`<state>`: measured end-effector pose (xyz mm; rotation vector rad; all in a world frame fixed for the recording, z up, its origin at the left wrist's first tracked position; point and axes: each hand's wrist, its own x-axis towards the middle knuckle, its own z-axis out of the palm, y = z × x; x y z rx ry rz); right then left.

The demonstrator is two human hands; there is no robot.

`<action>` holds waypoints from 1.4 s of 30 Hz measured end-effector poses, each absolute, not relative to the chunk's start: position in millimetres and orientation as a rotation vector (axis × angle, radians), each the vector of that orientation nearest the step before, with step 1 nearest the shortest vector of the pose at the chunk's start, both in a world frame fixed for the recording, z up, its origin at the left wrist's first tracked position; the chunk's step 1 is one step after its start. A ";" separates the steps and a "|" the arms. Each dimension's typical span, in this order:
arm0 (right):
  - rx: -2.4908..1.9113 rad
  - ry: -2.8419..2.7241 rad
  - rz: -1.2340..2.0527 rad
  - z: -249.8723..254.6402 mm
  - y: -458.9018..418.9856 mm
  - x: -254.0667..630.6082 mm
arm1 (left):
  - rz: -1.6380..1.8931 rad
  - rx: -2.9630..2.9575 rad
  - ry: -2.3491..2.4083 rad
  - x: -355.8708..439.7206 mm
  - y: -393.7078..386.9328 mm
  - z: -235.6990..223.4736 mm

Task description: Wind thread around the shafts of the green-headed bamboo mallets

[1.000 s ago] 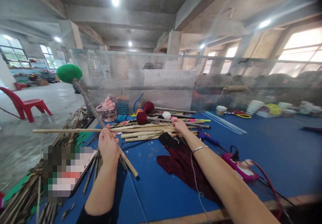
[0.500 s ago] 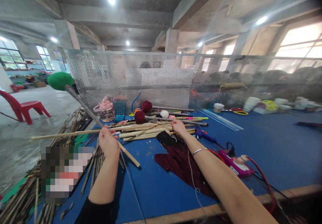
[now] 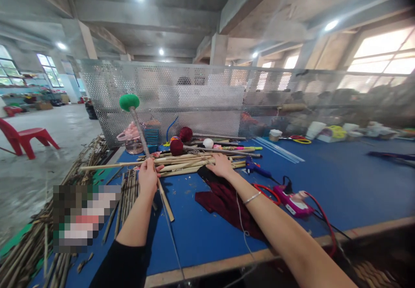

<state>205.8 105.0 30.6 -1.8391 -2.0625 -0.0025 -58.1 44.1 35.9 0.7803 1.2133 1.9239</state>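
My left hand is closed around a stick with a round green yarn head. Its upper shaft is wrapped in grey yarn, and bare pale wood shows below my fist. From the hand a grey strand runs down over the table's front edge. My right hand rests with fingers spread on a pile of pale sticks, by the black edge of a dark red cloth. Another loose grey thread lies across this cloth.
Sticks with dark red balls and a white ball lie behind the pile. A blue glue gun and a magenta power strip are to the right. Brown twigs heap at left. A perforated metal screen stands behind.
The green-headed stick has swung right and more upright with my left hand. My right hand has moved down and left, its fingers spreading over the sticks. The camera view has shifted slightly.
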 end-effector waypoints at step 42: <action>-0.811 -1.466 1.819 41.5 42.1 145.0 | 1.593 1.055 1.156 -12.4 18.0 46.3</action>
